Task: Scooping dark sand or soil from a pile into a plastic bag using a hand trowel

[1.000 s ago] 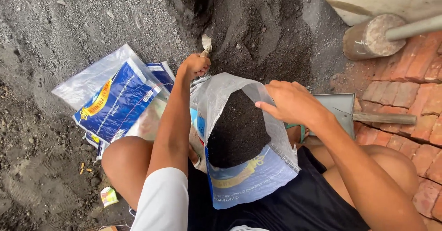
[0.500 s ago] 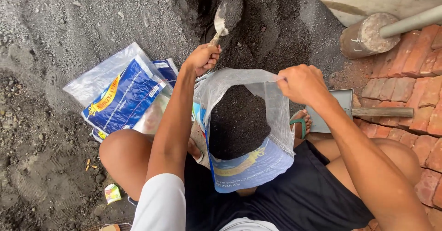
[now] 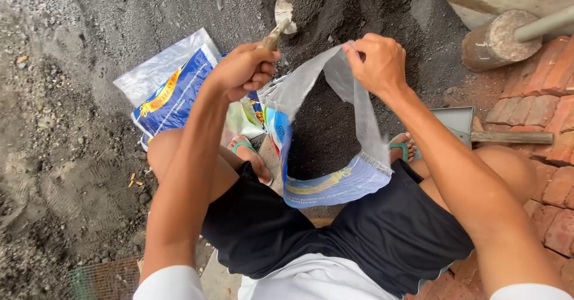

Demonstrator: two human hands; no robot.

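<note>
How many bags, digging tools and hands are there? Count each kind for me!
Open bag part-filled with dark soil, held open by the right hand: 1
Flat empty bags on the ground, at least: 2
Trowel in the left hand: 1
Metal scoop lying by the bricks: 1
Hands: 2
Total: 7

Both arms stretched forward — left hand (image 3: 242, 69) fisted tight; right hand (image 3: 375, 64) pinching

Outdoor yard work spot, dark soil heap (image 3: 365, 13), dirt ground (image 3: 66, 174), red brick paving (image 3: 544, 114)
</note>
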